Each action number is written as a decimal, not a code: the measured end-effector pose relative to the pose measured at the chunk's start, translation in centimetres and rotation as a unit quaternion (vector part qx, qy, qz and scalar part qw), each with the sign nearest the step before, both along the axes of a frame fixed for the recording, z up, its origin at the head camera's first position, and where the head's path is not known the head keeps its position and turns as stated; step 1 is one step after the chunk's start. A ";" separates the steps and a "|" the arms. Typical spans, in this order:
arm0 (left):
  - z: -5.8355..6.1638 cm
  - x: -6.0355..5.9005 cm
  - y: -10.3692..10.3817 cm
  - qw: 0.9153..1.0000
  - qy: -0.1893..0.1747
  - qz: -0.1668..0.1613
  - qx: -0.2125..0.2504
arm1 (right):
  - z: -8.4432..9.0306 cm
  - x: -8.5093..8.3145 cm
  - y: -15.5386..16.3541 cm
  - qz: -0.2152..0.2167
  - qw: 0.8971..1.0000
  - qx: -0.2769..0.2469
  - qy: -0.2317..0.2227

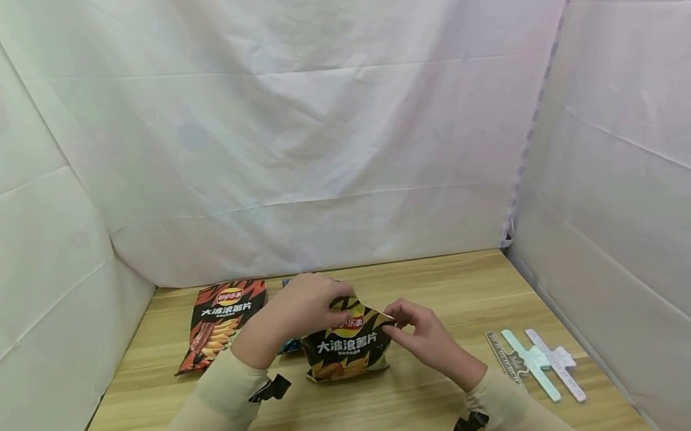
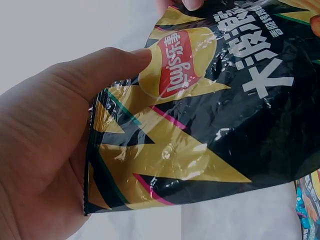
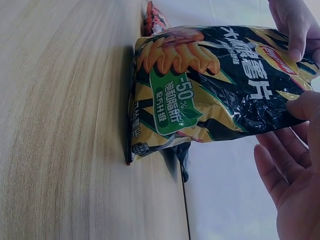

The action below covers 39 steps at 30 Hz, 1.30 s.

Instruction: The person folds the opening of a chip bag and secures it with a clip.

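A black and gold bag of Lay's potato chips [image 1: 349, 350] stands upright on the table between both hands. My left hand [image 1: 307, 306] pinches its top edge at the left, the thumb lying on the front near the yellow and red logo in the left wrist view. At the upper right corner, my right hand [image 1: 425, 338] pinches the bag with the thumb in front and fingers behind. In the right wrist view the chip bag [image 3: 200, 85] has its bottom edge on the table. The back of the bag is hidden.
A red and black chip bag [image 1: 223, 323] lies at the table's left. Behind my left hand, a blue bag [image 1: 291, 346] is mostly hidden. To the right lie a dark ruler-like clip [image 1: 506, 358], a mint clip [image 1: 534, 363] and a lilac clip [image 1: 558, 364]. White cloth walls [image 1: 340, 141] enclose the table.
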<state>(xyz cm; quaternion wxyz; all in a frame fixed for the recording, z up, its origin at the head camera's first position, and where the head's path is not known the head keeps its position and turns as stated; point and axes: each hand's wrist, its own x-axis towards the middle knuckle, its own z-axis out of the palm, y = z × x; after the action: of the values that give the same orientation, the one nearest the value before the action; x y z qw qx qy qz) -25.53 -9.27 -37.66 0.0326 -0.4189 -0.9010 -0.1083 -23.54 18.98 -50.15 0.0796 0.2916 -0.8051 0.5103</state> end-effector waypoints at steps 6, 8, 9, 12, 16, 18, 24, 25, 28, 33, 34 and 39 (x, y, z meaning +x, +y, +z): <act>0.2 0.0 0.3 1.000 -0.009 -0.002 -0.007 | 0.1 0.0 -0.1 0.003 1.000 -0.003 -0.002; 0.2 -0.1 0.3 1.000 -0.012 -0.003 -0.007 | 0.0 0.0 -0.1 0.002 1.000 -0.004 0.001; 0.1 -0.1 0.3 1.000 -0.012 -0.003 -0.006 | 0.0 0.0 -0.2 0.002 1.000 -0.004 0.001; 0.1 -0.1 0.4 1.000 -0.013 -0.003 -0.004 | -0.1 0.0 -0.2 -0.002 1.000 -0.003 0.004; 0.1 -0.1 0.4 1.000 -0.013 -0.005 -0.004 | -0.3 -0.1 -0.2 -0.003 1.000 -0.001 0.010; 0.1 -0.2 0.4 1.000 -0.010 -0.009 -0.001 | -0.3 -0.1 -0.2 0.000 1.000 -0.001 0.017; -0.1 -0.4 0.2 1.000 -0.009 -0.024 0.015 | -0.4 -0.3 -0.3 0.006 0.999 -0.002 0.044; -0.1 -0.4 0.2 0.999 -0.013 -0.026 0.018 | -0.4 -0.3 -0.4 0.008 0.999 -0.003 0.049; -0.1 -0.5 0.0 0.999 -0.028 -0.033 0.027 | -0.6 -0.3 -0.5 0.018 0.997 -0.010 0.074; -0.1 -0.6 -0.3 0.998 -0.044 -0.041 0.033 | -0.5 -0.3 -0.6 0.029 0.990 -0.009 0.139; 0.0 -0.6 -0.3 0.997 -0.048 -0.042 0.033 | -0.4 -0.4 -0.6 0.030 0.988 -0.005 0.154; -0.2 -0.6 -0.4 0.996 -0.070 -0.043 0.030 | -0.5 -0.6 -0.6 0.035 0.976 0.013 0.215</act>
<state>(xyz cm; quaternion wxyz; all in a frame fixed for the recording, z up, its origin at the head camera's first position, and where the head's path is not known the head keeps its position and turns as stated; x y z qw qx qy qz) -26.16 -9.65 -37.86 -0.0230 -0.4474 -0.8785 -0.1658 -24.14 18.33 -50.63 0.2291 0.4235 -0.7651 0.4275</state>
